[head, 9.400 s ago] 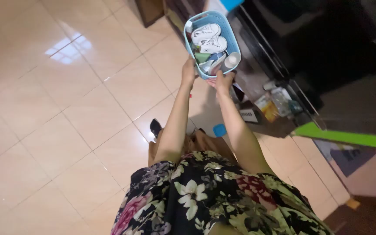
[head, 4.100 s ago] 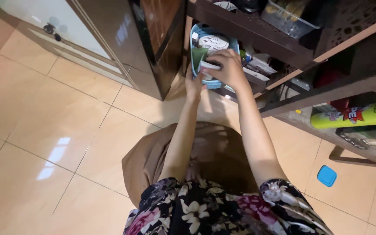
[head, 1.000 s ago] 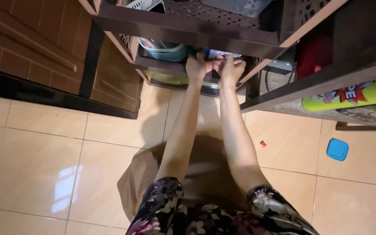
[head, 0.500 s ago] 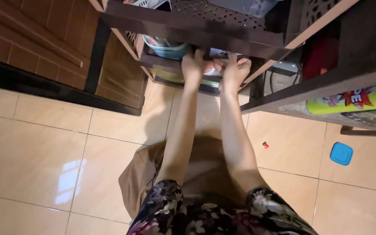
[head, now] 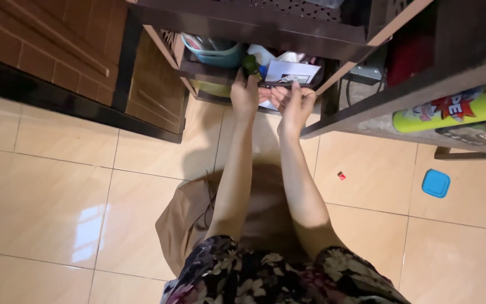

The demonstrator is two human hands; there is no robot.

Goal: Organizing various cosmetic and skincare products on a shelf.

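My left hand (head: 244, 94) reaches into a low tier of a dark brown shelf rack (head: 361, 107) and is closed round a small dark green thing (head: 250, 64). My right hand (head: 295, 102) is right beside it at the tier's front edge. Its fingers are curled in front of a white box (head: 295, 71), and what they grip is hidden. A light blue basket (head: 212, 53) stands on the same tier, just left of my hands.
A lime-green spray can (head: 451, 110) lies on a higher tier at the right. On the tiled floor lie a blue square lid (head: 436, 183) and a small red scrap (head: 341, 175). A brown wooden cabinet (head: 57, 50) stands at the left.
Earlier both hands carried the blue basket with white shoes in it; it now stands on the low tier. My hands have shifted right of it, and the left has closed on the green thing.
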